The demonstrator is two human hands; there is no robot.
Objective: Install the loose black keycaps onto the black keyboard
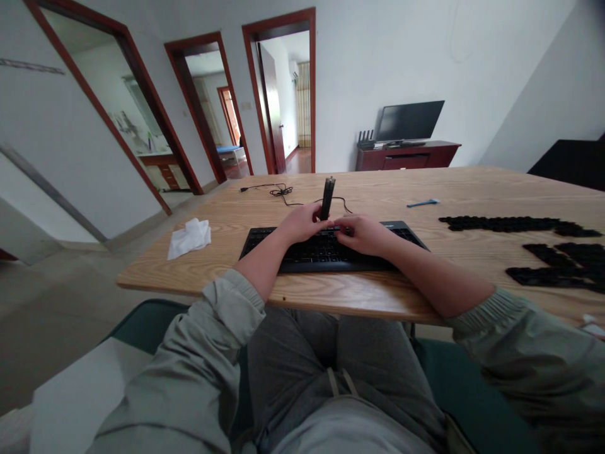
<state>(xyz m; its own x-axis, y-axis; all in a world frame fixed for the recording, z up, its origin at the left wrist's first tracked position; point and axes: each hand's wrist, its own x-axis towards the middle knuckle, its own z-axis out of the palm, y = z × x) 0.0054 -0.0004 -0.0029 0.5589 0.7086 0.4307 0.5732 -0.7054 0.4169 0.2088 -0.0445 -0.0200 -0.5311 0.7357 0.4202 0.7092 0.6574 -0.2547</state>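
head view: left hand [301, 223] grips upright black tool [327, 198], right hand [362, 234] curled beside it

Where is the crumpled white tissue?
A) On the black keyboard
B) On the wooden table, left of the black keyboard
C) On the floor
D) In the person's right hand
B. The crumpled white tissue lies on the light wooden table, to the left of the black keyboard.
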